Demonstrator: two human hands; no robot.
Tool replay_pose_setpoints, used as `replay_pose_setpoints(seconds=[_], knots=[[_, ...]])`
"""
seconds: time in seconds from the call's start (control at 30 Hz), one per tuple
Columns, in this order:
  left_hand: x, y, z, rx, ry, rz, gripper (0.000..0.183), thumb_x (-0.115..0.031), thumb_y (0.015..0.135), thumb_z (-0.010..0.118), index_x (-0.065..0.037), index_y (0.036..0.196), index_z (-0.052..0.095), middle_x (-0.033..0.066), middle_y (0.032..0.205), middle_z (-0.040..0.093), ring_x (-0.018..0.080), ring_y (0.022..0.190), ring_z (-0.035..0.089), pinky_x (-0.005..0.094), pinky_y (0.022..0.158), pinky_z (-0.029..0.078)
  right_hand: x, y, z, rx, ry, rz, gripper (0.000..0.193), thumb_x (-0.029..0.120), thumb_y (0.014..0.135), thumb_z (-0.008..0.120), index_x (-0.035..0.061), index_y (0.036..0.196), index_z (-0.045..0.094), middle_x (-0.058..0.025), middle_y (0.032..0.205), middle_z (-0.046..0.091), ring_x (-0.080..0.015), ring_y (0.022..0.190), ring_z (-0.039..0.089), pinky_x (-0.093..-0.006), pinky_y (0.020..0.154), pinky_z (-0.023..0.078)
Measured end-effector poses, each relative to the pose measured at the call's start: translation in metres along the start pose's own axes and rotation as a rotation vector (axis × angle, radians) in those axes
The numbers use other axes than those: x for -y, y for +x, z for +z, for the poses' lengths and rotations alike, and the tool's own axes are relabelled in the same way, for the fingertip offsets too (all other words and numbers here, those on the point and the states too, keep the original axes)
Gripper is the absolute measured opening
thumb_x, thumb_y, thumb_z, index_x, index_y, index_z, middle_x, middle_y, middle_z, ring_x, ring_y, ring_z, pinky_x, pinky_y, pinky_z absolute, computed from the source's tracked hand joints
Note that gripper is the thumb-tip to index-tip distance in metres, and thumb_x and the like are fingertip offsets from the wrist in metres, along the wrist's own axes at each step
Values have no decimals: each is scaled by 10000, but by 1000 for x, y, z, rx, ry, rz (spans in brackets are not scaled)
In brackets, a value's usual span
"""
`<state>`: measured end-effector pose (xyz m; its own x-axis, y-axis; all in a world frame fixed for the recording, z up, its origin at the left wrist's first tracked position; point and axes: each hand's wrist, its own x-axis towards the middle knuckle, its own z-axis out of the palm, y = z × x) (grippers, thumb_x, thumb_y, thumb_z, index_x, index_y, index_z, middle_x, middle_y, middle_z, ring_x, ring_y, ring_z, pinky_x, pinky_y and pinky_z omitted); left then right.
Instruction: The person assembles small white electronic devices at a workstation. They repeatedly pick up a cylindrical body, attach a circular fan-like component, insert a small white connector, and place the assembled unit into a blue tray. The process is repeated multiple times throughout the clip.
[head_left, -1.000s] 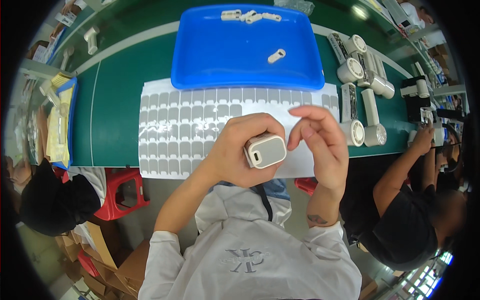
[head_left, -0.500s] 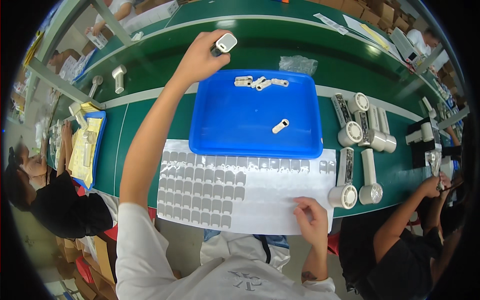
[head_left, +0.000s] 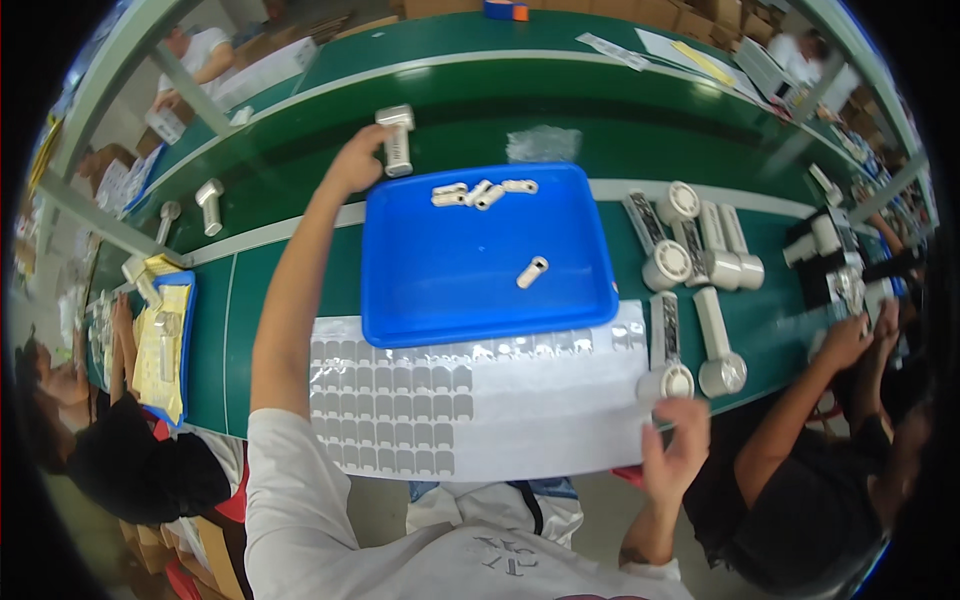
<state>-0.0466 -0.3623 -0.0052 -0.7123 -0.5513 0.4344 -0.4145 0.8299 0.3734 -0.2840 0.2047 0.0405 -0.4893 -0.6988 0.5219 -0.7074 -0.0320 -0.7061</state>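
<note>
My left hand is stretched out past the far left corner of the blue tray. Its fingers are on the side of a white handheld fan, which is over the green belt with its head away from me. Several small white parts lie along the tray's far side, and one more white part lies apart from them. Slightly blurred, my right hand is raised past the right edge of the sticker sheet. Its thumb and fingers are apart, with nothing between them, just below a fan.
More fans lie to the tray's right, some showing dark inner parts. Two fans lie on the belt at left. A clear plastic bag is behind the tray. Co-workers sit on both sides, one with hands at a black fixture.
My left hand has moved down and left, and the fan has turned from end-on to lengthwise. My right hand has moved right, off the sheet. The whole view has shifted slightly.
</note>
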Motion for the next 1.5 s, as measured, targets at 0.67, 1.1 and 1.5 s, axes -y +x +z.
replay_pose_setpoints(seconds=[0.67, 1.1, 1.5], knots=[[-120, -121, -12, -132, 173, -481, 571, -275, 773, 741, -76, 1277, 562, 134, 958, 663, 304, 906, 642, 388, 800, 513, 58, 56, -17, 243, -182, -227, 595, 28, 634, 744, 51, 1205, 576, -161, 1256, 548, -354, 1123, 570, -386, 913, 488], [-312, -193, -27, 129, -660, -24, 793, -145, 646, 855, -68, 1335, 472, 140, 1246, 565, 296, 1129, 577, 379, 954, 465, 80, 83, 99, 671, 368, -147, 399, 162, 773, 740, 26, 1102, 562, -144, 1085, 587, -320, 996, 603, -364, 840, 498], [-308, -223, -4, 136, -505, -284, 809, -163, 606, 890, -53, 1283, 461, 132, 1224, 559, 265, 1150, 558, 366, 969, 453, -34, 150, 167, 693, -382, -382, 238, 22, 825, 598, 46, 1053, 666, -129, 1028, 636, -307, 925, 614, -377, 857, 500]])
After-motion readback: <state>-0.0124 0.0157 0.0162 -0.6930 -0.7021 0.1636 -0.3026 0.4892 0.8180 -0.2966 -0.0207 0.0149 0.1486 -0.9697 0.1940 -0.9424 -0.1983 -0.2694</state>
